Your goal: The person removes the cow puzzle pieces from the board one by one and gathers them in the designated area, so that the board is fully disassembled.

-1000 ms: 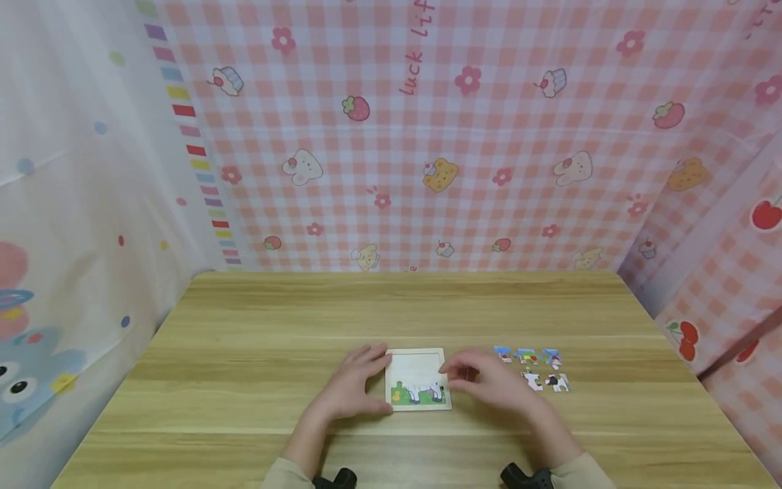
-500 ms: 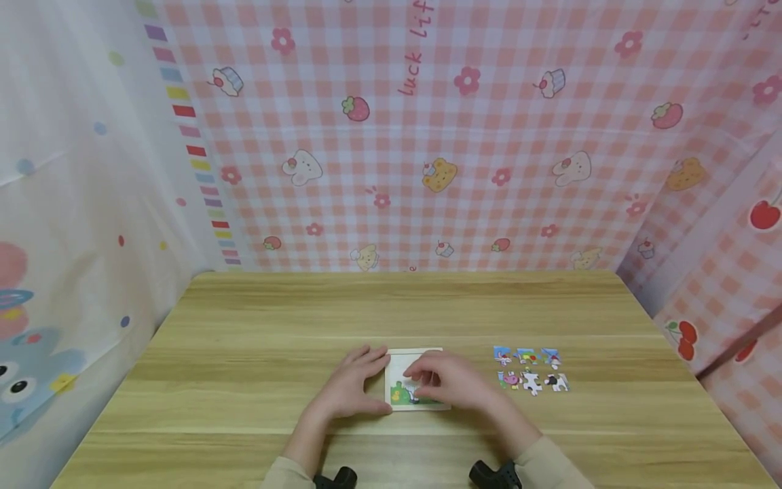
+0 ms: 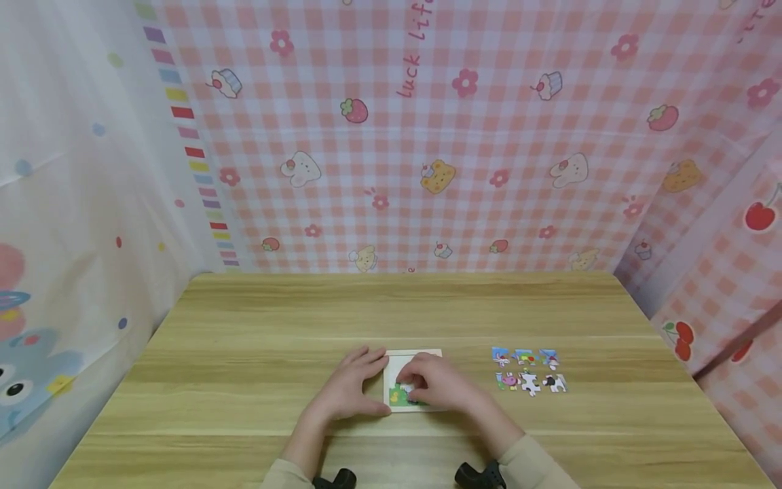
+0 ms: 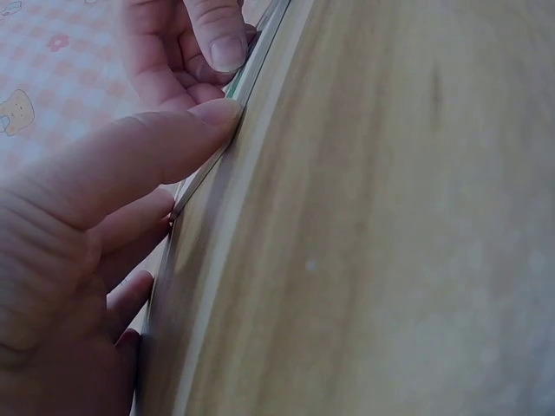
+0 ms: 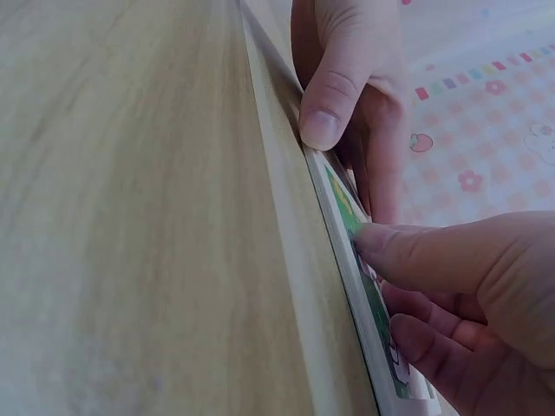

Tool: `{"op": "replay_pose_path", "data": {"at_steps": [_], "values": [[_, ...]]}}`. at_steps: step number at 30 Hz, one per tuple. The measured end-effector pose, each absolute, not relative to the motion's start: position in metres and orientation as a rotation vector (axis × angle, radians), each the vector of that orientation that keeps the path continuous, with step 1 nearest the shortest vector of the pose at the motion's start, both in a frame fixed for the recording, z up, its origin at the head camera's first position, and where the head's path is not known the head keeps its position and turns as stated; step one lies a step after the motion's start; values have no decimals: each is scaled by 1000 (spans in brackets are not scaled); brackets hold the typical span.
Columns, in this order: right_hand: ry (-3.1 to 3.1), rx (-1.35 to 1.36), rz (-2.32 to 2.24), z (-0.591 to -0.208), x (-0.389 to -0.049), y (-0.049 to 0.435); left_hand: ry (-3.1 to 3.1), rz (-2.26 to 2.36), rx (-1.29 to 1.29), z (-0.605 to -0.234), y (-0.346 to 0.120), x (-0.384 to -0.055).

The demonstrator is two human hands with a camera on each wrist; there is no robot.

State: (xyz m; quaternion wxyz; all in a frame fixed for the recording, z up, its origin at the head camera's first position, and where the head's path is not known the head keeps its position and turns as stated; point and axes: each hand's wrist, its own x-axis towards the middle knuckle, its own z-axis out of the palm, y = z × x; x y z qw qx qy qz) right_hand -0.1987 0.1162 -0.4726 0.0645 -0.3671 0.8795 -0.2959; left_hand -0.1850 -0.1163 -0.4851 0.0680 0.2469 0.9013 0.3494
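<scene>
A square wooden puzzle tray [image 3: 413,352] lies on the table, with green-bottomed jigsaw pieces [image 3: 396,396] along its near edge. My left hand [image 3: 351,387] steadies the tray's left side, its fingers spread, the thumb at the near left corner and a fingertip at the far left corner. Over the tray's near part, my right hand [image 3: 440,384] has bent fingers and touches the laid row with its thumb. In the right wrist view, the thumb of my right hand [image 5: 468,269] rests on the green strip [image 5: 377,303]. Whether it pinches a piece is hidden.
Several loose jigsaw pieces lie in two rows to the right of the tray, among them a white piece [image 3: 529,384] and a pink one [image 3: 508,380]. The wooden table [image 3: 256,326] meets a checked cloth [image 3: 391,224] behind.
My right hand has moved left from the tray's right edge to above its near row, uncovering the pink loose piece. The left hand stays at the tray's left side.
</scene>
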Motion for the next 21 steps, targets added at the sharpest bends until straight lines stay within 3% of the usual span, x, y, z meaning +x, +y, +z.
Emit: {"op": "replay_pose_path", "data": {"at_steps": [21], "values": [[2715,-981,-916,-474,-191,109,2710,1082,753,-483,-116,-182]]}}
